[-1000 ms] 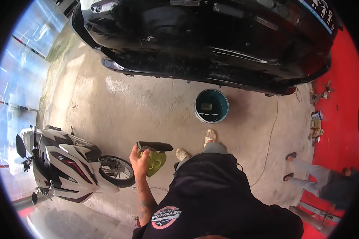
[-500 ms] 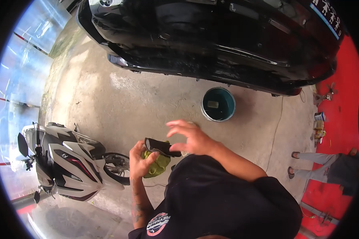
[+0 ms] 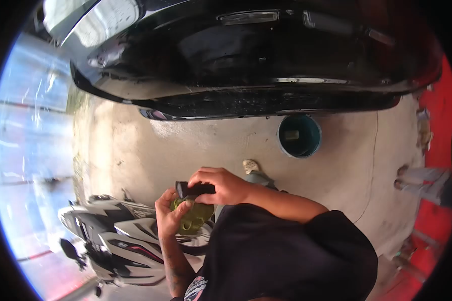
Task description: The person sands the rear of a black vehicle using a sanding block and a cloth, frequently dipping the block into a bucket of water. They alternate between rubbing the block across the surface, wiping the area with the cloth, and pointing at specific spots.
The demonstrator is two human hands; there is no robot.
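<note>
My left hand [image 3: 170, 211] is closed round a bunched yellow-green cloth [image 3: 195, 220] and the left end of a black curled sheet [image 3: 202, 189] that looks like sandpaper. From the other side my right hand [image 3: 225, 186] grips that sheet, fingers over its top and thumb below. The cloth hangs under the sheet, in front of my black shirt. Part of the sheet is hidden behind my right fingers.
Ahead stands a glossy black car [image 3: 211, 65]. Near its bumper a round bucket [image 3: 307, 150] holds dark liquid and a small pale block [image 3: 292, 135]. A white and black motorcycle [image 3: 130, 246] is parked at left. Another person [image 3: 427, 183] is at far right.
My right hand has come down from open above the sheet and closed on it. The view has shifted, bringing more of the car in and showing my shoe.
</note>
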